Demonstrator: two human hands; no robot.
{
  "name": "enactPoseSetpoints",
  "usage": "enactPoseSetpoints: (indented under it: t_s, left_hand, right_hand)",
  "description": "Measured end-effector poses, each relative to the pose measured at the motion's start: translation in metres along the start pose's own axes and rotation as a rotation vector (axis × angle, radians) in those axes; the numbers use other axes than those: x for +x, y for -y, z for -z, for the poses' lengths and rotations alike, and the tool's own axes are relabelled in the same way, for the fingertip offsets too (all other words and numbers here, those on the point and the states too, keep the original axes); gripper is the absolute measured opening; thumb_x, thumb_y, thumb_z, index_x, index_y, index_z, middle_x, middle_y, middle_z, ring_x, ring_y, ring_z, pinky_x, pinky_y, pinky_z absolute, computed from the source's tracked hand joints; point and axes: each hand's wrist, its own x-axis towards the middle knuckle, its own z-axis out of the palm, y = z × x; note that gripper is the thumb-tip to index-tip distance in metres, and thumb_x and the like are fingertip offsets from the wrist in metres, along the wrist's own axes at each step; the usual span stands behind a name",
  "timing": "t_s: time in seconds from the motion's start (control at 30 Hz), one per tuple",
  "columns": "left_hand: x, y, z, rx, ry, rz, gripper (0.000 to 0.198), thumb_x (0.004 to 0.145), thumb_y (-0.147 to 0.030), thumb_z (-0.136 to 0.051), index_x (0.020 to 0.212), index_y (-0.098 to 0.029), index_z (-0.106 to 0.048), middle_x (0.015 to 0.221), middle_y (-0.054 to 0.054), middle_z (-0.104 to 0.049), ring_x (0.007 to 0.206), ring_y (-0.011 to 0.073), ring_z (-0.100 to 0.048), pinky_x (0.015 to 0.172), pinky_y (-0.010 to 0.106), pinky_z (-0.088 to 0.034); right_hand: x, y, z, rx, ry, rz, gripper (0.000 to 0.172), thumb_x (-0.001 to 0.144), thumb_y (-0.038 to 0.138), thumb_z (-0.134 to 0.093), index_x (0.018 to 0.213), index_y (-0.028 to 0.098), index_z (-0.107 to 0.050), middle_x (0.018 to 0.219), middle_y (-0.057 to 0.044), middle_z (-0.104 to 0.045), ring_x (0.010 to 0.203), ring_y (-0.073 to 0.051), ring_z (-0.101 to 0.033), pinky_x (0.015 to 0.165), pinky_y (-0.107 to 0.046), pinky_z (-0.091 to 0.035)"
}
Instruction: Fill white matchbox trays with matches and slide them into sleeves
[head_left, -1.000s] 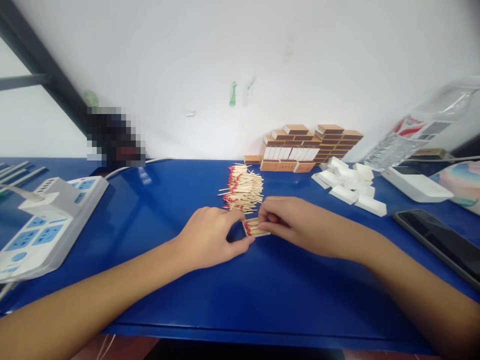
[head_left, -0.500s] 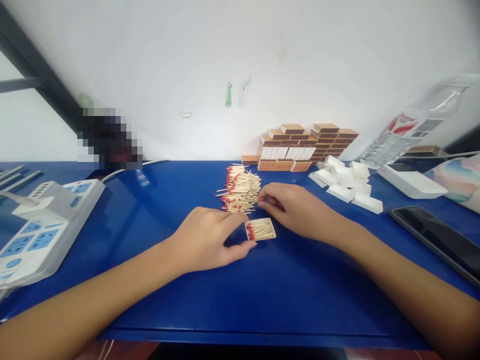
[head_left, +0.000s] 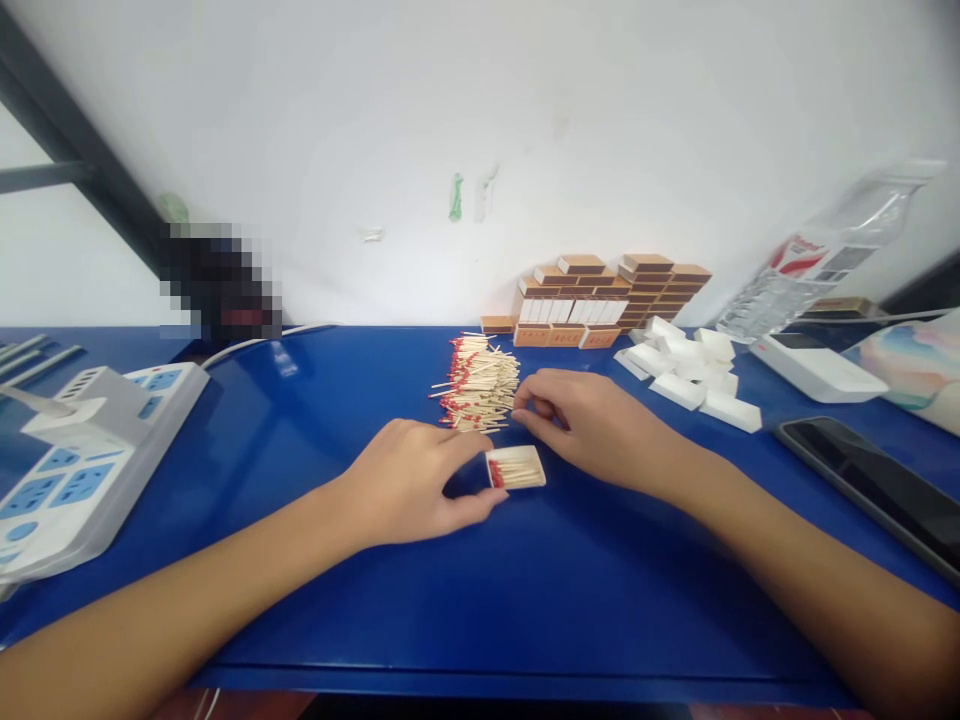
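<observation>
My left hand [head_left: 420,480] has its thumb and forefinger closed on the left end of a small white matchbox tray [head_left: 541,468]. Red-headed matches [head_left: 519,472] lie in that tray, heads to the left, with bare white inside showing along its far side. Just behind it is a loose pile of matches [head_left: 484,385] on the blue table. At the pile's right edge, my right hand [head_left: 589,415] has curled fingers, with thumb and forefinger close together. Whatever they may pinch is too small to make out.
Stacked matchboxes [head_left: 577,285] stand against the wall. Several white empty-looking trays [head_left: 679,362] are heaped to their right. Farther right are a plastic bottle [head_left: 817,255], a white device [head_left: 821,370] and a phone [head_left: 874,485]. A power strip [head_left: 97,470] lies at left.
The view has shifted slightly. In my left hand the tray sits at a slightly different angle, with more of its white inside showing. My right hand stays beside the pile.
</observation>
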Motion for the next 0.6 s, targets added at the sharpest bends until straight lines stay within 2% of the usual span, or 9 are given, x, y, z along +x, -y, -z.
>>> enactPoseSetpoints:
  t_s: [0.3,0.6]
  left_hand:
    - [-0.0014,-0.0028,-0.0020,-0.047,-0.006,-0.005,0.032,0.089,-0.047,-0.069,0.108,-0.020,-0.072,0.062,-0.005,-0.063,0.052,0.0118,-0.058,0.053,0.025,-0.041]
    - [-0.0043,-0.0046,-0.0048,-0.047,0.050,-0.017,0.032,0.090,-0.047,-0.068,0.108,-0.021,-0.072,0.065,-0.003,-0.066,0.055,0.0141,-0.062,0.054,0.026,-0.040]
  right_hand:
    - [-0.0008,0.0017,-0.0001,-0.003,-0.009,-0.001,0.009,0.097,0.019,-0.058,0.089,0.019,-0.063,0.082,-0.001,-0.062,0.070,-0.014,-0.053,0.065,-0.027,-0.036]
    - [0.0003,0.0011,-0.0043,0.010,0.013,-0.019,0.009,0.096,0.018,-0.058,0.088,0.019,-0.062,0.083,-0.001,-0.063,0.069,-0.014,-0.052,0.065,-0.027,-0.035]
